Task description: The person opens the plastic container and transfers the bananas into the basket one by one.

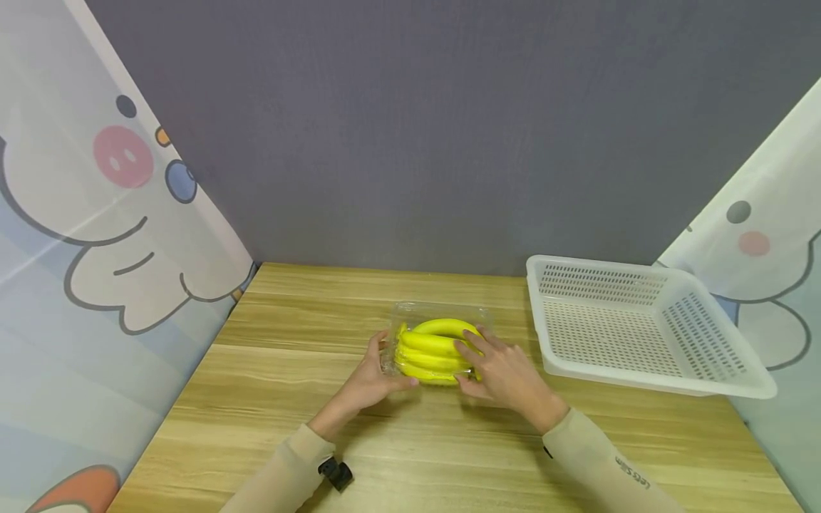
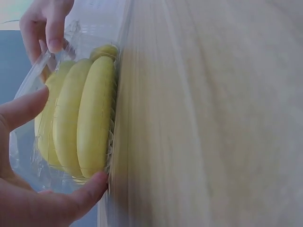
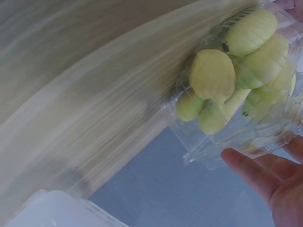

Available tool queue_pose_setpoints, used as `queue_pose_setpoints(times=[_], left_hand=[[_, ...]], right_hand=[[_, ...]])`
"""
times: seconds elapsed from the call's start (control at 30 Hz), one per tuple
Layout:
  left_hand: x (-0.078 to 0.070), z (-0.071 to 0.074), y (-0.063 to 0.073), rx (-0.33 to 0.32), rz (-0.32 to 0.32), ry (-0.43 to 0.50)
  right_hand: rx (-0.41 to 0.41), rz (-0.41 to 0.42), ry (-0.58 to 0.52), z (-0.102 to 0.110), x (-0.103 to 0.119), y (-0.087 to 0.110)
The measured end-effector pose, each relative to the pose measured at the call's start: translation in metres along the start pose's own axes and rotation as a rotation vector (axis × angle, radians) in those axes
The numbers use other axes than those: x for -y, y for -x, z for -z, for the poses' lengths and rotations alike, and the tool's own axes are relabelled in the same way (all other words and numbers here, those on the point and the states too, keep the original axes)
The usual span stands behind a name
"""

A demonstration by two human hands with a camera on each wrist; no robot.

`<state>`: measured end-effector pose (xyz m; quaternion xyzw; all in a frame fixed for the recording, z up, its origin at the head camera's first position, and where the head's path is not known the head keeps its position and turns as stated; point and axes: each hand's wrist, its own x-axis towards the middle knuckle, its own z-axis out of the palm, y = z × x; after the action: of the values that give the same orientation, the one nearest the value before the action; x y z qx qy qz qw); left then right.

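Observation:
A clear plastic clamshell box [image 1: 410, 311] lies on the table with a bunch of yellow bananas [image 1: 436, 362] inside. Clear plastic stretches over the fruit in the left wrist view; whether its lid is fastened I cannot tell. My left hand [image 1: 372, 377] grips the box's left end, thumb at the front and fingers at the far side. Across the right end, my right hand [image 1: 507, 374] holds the box, fingers over the top and thumb at the front. The right wrist view shows banana tips [image 3: 213, 75] behind plastic, with right fingers [image 3: 251, 172] at its edge.
A white perforated plastic basket [image 1: 545, 349] stands on the wooden table [image 1: 288, 385] to the right of the box. Behind the table rises a grey panel [image 1: 385, 142], with cartoon-printed sheets [image 1: 58, 285] at either side.

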<state>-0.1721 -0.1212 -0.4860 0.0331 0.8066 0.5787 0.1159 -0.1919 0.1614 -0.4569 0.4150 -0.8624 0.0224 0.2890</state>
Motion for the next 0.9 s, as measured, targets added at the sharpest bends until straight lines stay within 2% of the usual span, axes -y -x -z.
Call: queue_pose_setpoints(times=[0.43, 0.9], left_hand=[[-0.005, -0.002, 0.0, 0.003, 0.017, -0.027], [-0.006, -0.001, -0.001, 0.028, 0.01, 0.002]], right_hand=[[-0.006, -0.024, -0.089, 0.002, -0.006, -0.003], [-0.066, -0.027, -0.158, 0.001, -0.011, -0.009]])
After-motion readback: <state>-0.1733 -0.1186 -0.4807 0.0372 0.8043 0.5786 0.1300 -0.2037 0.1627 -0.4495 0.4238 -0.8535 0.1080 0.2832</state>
